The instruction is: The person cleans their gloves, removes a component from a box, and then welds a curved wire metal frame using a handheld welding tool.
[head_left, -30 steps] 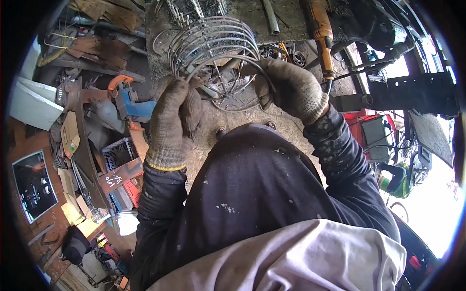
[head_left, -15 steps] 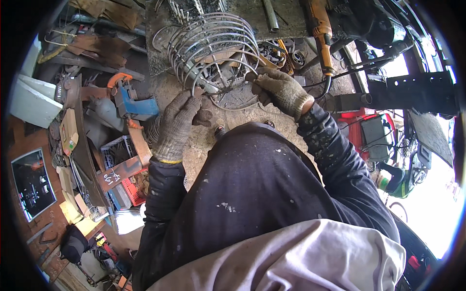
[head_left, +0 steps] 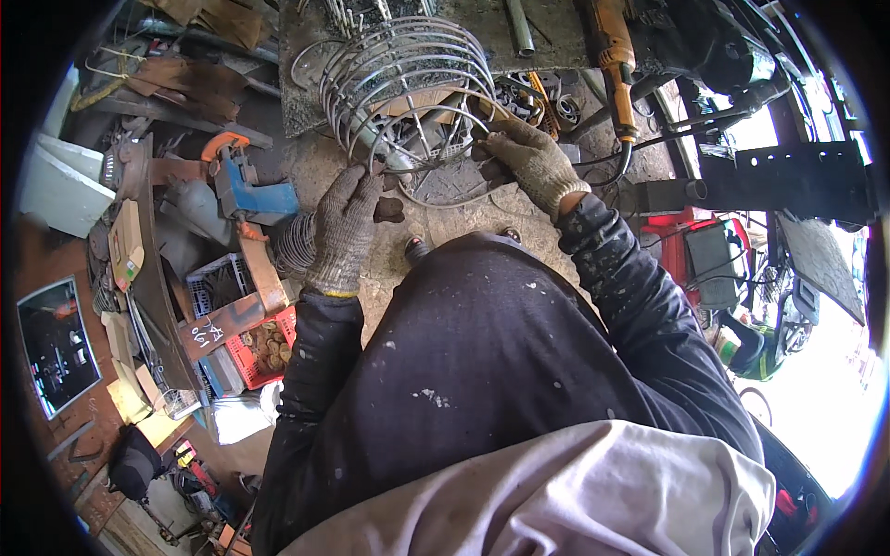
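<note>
two gloved hands, left hand point(head_left: 345, 227) and right hand point(head_left: 530, 159), grip wire cage point(head_left: 408, 83).

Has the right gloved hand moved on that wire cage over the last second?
Yes. The right hand has slid from the wire cage's lower right rim up toward its middle, nearer the orange-handled tool lying on the bench.

Blue drill point(head_left: 252, 190), orange grinder point(head_left: 614, 57), red crate point(head_left: 264, 345)

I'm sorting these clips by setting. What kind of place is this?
Most likely a metal workshop. Gloved hands, left hand and right hand, work a wire cage on a littered bench, beside a blue power drill and an orange power tool.
</note>
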Demonstrator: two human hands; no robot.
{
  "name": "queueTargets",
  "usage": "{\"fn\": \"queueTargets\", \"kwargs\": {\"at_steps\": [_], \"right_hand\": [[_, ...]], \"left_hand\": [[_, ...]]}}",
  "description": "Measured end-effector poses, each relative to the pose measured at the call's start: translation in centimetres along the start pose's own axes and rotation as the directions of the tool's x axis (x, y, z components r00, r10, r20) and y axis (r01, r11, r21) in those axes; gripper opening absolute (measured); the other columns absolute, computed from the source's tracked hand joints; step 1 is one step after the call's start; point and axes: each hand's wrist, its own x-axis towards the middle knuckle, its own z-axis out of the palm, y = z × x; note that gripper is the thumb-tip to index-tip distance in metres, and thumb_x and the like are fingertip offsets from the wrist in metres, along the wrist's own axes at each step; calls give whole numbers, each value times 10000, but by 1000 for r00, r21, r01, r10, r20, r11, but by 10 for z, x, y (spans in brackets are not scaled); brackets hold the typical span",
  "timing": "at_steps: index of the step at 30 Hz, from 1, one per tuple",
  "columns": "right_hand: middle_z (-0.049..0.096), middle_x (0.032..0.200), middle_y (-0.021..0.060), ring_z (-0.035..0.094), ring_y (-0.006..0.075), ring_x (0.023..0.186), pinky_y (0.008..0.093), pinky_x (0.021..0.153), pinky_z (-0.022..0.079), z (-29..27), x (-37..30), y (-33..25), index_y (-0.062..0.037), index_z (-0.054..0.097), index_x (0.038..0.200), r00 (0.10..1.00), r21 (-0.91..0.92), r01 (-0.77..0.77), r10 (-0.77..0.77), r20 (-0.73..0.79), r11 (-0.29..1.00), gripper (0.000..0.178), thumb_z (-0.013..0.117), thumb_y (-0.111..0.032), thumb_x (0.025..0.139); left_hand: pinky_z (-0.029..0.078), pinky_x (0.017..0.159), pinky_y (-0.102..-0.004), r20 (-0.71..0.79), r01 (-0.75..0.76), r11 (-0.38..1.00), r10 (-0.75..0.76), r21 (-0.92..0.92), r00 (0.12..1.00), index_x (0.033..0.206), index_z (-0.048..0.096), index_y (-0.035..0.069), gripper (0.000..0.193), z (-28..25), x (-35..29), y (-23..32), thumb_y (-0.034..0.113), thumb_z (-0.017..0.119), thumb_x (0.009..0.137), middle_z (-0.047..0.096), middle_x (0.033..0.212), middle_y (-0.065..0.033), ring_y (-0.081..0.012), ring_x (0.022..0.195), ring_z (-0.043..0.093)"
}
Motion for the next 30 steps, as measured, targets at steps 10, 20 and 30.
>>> {"fn": "queueTargets", "kwargs": {"at_steps": [10, 20, 30], "right_hand": [[690, 891, 47, 642, 116, 762, 273, 736, 528, 0, -3, -2, -3, 668, 1186, 995, -264, 65, -84, -61, 962, 321, 620, -227, 961], [707, 949, 50, 653, 116, 824, 264, 776, 527, -2, -8, -2, 5, 674, 1180, 994, -227, 65, -83, -69, 972, 342, 647, -242, 945], [715, 966, 63, 659, 128, 859, 273, 811, 517, -4, -10, -2, -3, 680, 1160, 994, -243, 55, -75, -74, 968, 355, 646, -271, 929]], "left_hand": [[550, 685, -280, -62, -14, 996, 20, 94, 998, 1144, 616, -2, 293, 7, -7, 16, 256, 560, 1016, 704, 967, -85, -160, 763, 705], [551, 528, -254, -97, -65, 997, 69, 39, 993, 1127, 653, -6, 263, -1, -2, 6, 200, 635, 965, 671, 878, -67, -130, 626, 675], [561, 625, -279, -66, -51, 998, 53, 19, 996, 1165, 625, -21, 291, -1, -8, 8, 203, 592, 982, 720, 958, -106, -151, 676, 690]]}}
